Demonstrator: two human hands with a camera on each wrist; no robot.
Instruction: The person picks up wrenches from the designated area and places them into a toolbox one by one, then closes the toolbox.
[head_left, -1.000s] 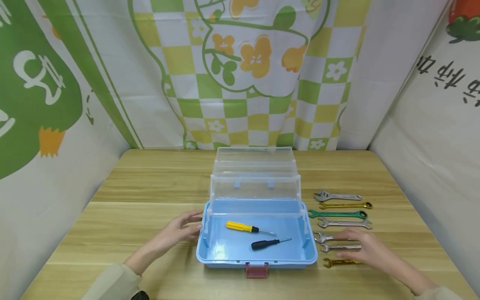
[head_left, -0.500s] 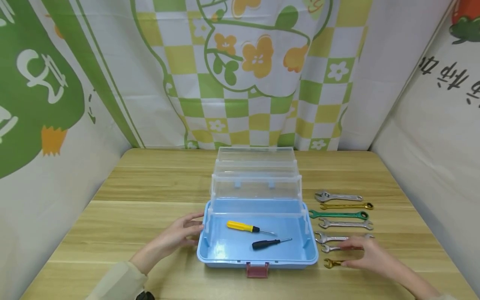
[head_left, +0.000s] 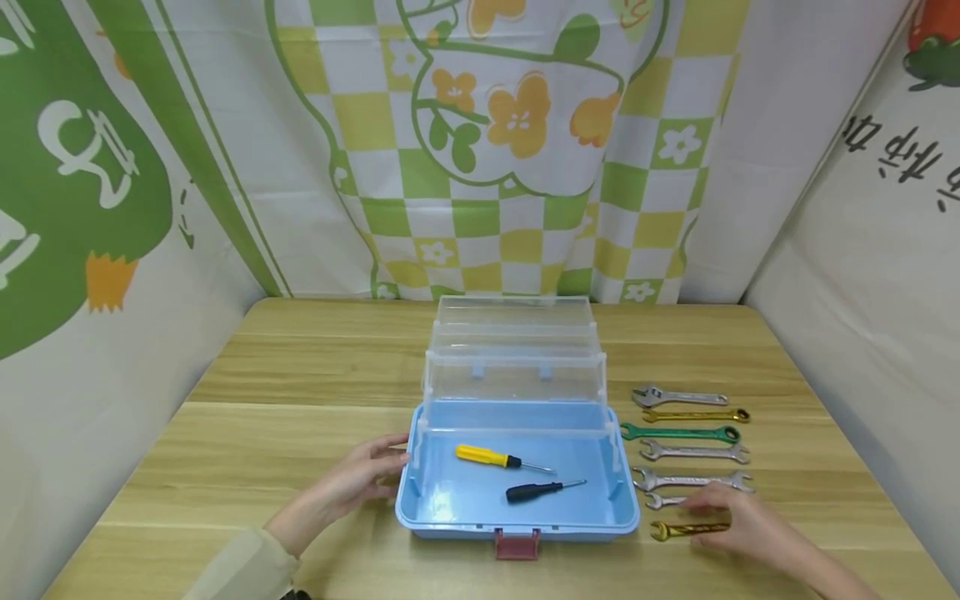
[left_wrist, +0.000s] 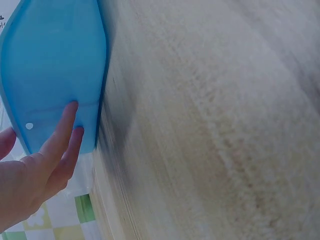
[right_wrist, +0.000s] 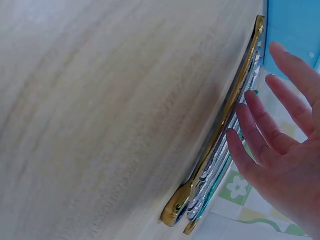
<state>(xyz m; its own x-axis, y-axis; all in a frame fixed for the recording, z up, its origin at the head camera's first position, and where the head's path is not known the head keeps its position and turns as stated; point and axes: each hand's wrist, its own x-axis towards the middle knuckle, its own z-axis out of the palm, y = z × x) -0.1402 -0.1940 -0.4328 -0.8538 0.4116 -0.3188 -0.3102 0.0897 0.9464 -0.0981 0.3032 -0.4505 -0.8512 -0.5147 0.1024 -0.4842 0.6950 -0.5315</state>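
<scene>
A light-blue toolbox (head_left: 442,534) with its clear tiered lid raised stands mid-table. In it lie a yellow-handled screwdriver (head_left: 483,455) and a black-handled screwdriver (head_left: 534,492). My left hand (head_left: 367,473) rests its fingers against the box's left wall, thumb near the rim; the left wrist view shows the fingers fairly straight on the blue side (left_wrist: 55,60). At the right, my right hand (head_left: 753,527) hovers over the nearest gold wrench (head_left: 690,529), hiding its right end. Its spread fingers stay beside that gold wrench (right_wrist: 225,112) in the right wrist view, and no grip shows.
Behind the gold wrench lie a small silver wrench (head_left: 663,502), partly covered by my hand, larger silver wrenches (head_left: 693,481), a green ratchet wrench (head_left: 678,432), another gold wrench (head_left: 693,415) and an adjustable wrench (head_left: 686,397). A patterned curtain (head_left: 517,233) hangs at the back.
My right hand has shifted toward the table's front, from over the silver wrenches to the nearest gold one. The left hand stays against the box. The head view has drifted slightly.
</scene>
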